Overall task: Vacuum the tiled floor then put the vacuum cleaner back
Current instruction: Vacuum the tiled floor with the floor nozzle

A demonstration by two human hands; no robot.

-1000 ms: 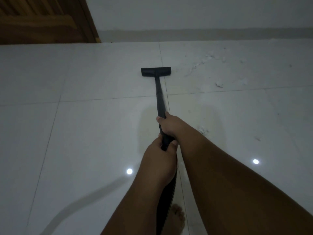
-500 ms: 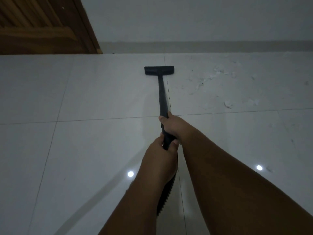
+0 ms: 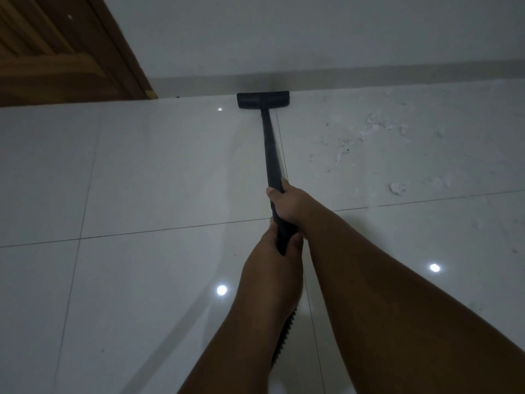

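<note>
**Change from the earlier frames.** The nozzle now sits in the upper centre of the frame with its far edge against the skirting. Half a second ago it stood on open tile, well short of the skirting. The hands keep the same order on the tube. The foot seen one second ago at the bottom edge is out of view.

**Hands.**
- The right hand grips the tube at frame centre, with its fingers curled round it and the thumb tip on the tube's left side.
- The left hand grips the tube's lower end, just below the right hand and nearly touching it.
- Both forearms enter from the bottom edge.

**Position of parts.**
- The nozzle lies flat on the floor.
- The tube runs from the nozzle down to the hands, close beside a grout line.
- The ribbed hose shows between the forearms, below the left wrist.

**Count.**
- One nozzle, one tube and one hose.
- Two hands.
- One door, upper left.
- Three light spots reflected on the floor.
- Pale debris lies on the tile right of the tube, in the upper right, too scattered to count.
</note>
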